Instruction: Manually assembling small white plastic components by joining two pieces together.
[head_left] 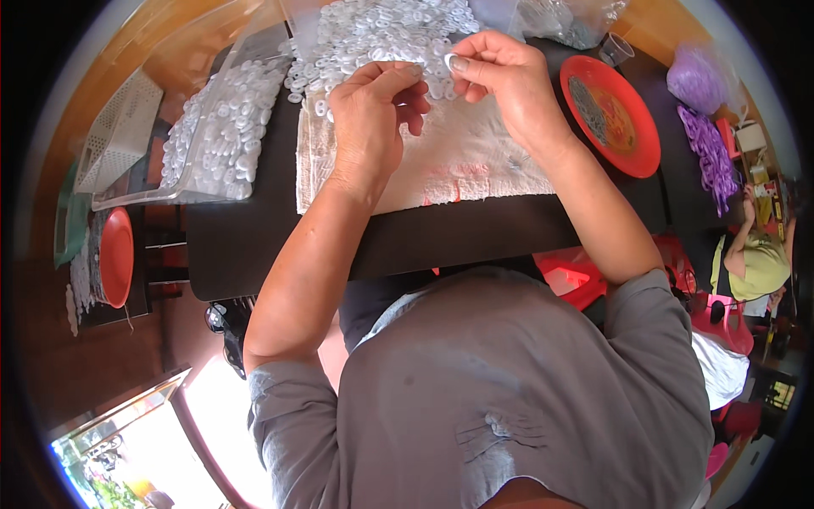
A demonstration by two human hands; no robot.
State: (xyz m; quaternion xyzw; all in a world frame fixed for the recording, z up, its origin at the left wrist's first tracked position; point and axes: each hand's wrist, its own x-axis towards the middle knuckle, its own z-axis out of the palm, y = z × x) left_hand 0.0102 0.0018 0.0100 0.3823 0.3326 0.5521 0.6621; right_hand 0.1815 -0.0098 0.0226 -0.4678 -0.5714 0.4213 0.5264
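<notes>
One white ring (449,61), roughly fore-and-aft, in right hand (512,78)

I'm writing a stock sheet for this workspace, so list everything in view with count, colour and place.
Table: one, black, centre
Cloth: one, off-white, on the table
Rings: too many to count, white, heaped beyond the cloth and in the tub
Tub: one, clear, left
Basket: one, white, far left
Red dish: one, red, lower left
Red plate: one, red, right, holding grey pieces
Cup: one, clear, beyond the red plate
Purple bag: one, far right
Purple bundle: one, below that
Co-worker: one, yellow-green top, far right
Background clutter: too small to count
Left hand: one, bare, near heap, grip unclear
Right hand: one, bare, pinching a white ring
</notes>
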